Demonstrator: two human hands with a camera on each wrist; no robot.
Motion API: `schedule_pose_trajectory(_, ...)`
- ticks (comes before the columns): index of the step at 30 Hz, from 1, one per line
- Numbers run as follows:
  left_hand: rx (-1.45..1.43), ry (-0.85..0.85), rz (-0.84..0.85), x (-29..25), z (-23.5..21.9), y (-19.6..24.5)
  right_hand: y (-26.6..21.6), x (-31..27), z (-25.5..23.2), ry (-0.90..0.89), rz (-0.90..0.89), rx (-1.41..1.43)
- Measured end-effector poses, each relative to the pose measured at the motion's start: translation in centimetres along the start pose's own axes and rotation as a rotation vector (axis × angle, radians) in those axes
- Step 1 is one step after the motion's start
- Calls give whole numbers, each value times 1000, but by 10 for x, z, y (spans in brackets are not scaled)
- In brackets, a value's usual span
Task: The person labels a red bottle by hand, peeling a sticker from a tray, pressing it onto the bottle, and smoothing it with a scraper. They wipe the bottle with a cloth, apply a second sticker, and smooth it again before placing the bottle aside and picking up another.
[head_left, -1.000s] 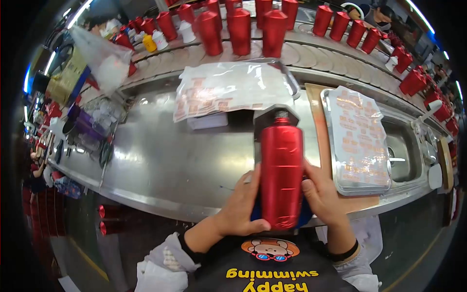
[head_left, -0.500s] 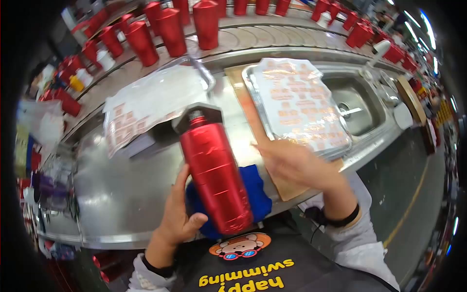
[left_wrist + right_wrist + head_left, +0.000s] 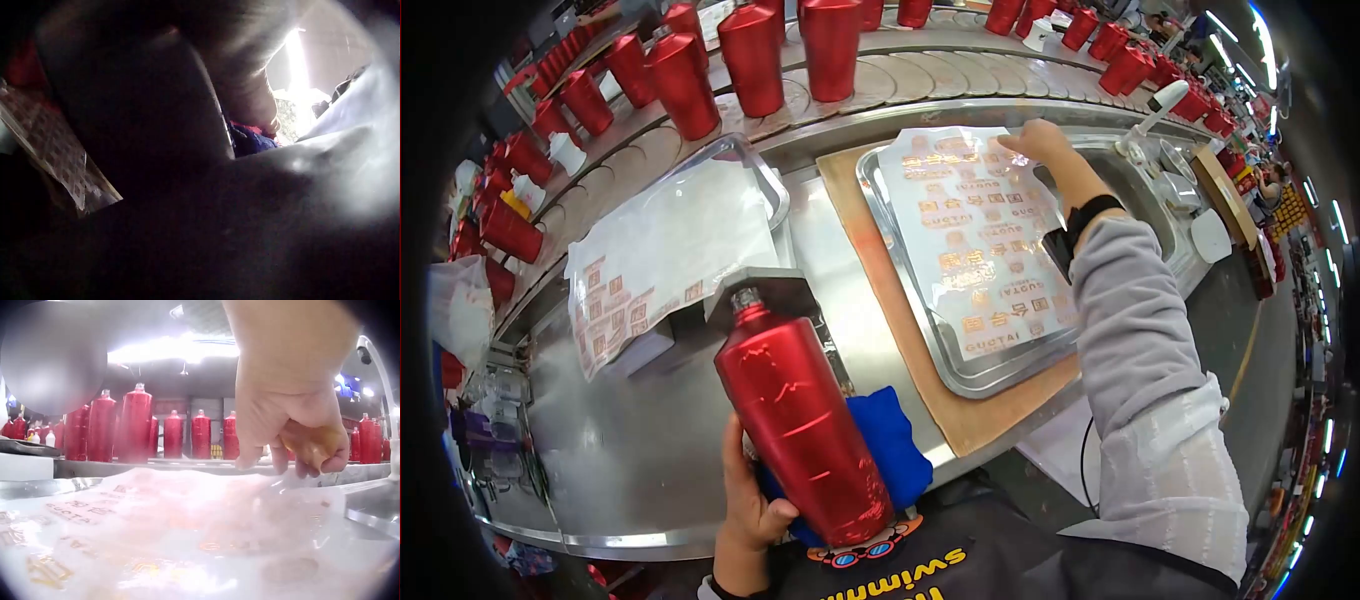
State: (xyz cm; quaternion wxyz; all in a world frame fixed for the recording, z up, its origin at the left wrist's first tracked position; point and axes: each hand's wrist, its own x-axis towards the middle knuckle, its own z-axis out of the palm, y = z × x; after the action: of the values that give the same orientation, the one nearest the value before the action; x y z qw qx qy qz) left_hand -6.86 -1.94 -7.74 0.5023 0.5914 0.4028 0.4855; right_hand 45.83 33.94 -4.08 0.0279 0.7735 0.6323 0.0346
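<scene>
A shiny red bottle (image 3: 800,420) with a bare threaded neck lies tilted over a blue cloth (image 3: 895,440) at the counter's front edge. My left hand (image 3: 750,515) grips its lower left side, thumb in front; in the dark left wrist view the grip is mostly hidden. My right hand (image 3: 1045,145) reaches to the far right corner of a printed decal sheet (image 3: 970,230) lying on a metal tray (image 3: 980,380). In the right wrist view its fingers (image 3: 278,459) point down at the sheet's far edge; I cannot tell whether they pinch it.
A dark hexagonal piece (image 3: 775,285) stands behind the bottle's neck. Another sheet (image 3: 680,250) covers a second tray at left. Several red bottles (image 3: 750,60) stand on the conveyor (image 3: 940,70) at the back. A sink (image 3: 1155,215) with a faucet (image 3: 1155,110) is at right.
My right hand has left the bottle and moved far right and away to the sheet. The left hand still holds the bottle. The head view has turned right.
</scene>
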Motion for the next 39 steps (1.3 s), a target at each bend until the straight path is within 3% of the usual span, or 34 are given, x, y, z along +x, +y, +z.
schedule_pose_trajectory(7, -31, 11, -15, 3, -1, 0, -7, 28, -6, -166, -85, -160)
schedule_pose_trajectory(11, -46, 4, -2, 1, -2, -4, -9, 8, -23, -195, -66, 41)
schedule_pose_trajectory(13, -102, 13, -54, 3, 3, 4, 11, 19, -9, -124, -194, 17)
schedule_pose_trajectory(16, -146, 34, -86, 3, 6, 8, 41, 13, -1, 136, -328, 48)
schedule_pose_trajectory(17, -153, 42, -86, 3, 6, 8, 42, 0, -9, 196, -318, 119)
schedule_pose_trajectory(20, -144, 77, -94, 2, 8, 9, 55, -37, -41, 159, -59, 552)
schedule_pose_trajectory(21, -112, 43, -112, 0, 3, 8, 73, -38, -41, 33, 101, 607)
schedule_pose_trajectory(24, -112, 95, -81, 4, 10, 11, 141, -41, 10, -10, -66, 275)
schedule_pose_trajectory(26, -104, 90, -85, 3, 9, 8, 156, -51, 46, -129, -113, -14)
schedule_pose_trajectory(28, -88, 104, -78, 3, 9, 9, 163, -57, 75, -358, -70, -157)
schedule_pose_trajectory(31, -73, 87, -106, 4, 10, 14, 185, -56, 103, -445, -123, -300)
schedule_pose_trajectory(35, -87, 38, -39, 10, 10, 7, 170, -60, 62, -184, -126, -165)
schedule_pose_trajectory(36, -95, 34, -22, 12, 10, 1, 161, -65, 48, 7, -189, -119)
schedule_pose_trajectory(39, -72, 1, -90, 10, 6, 12, 118, -78, -7, 231, -404, 159)
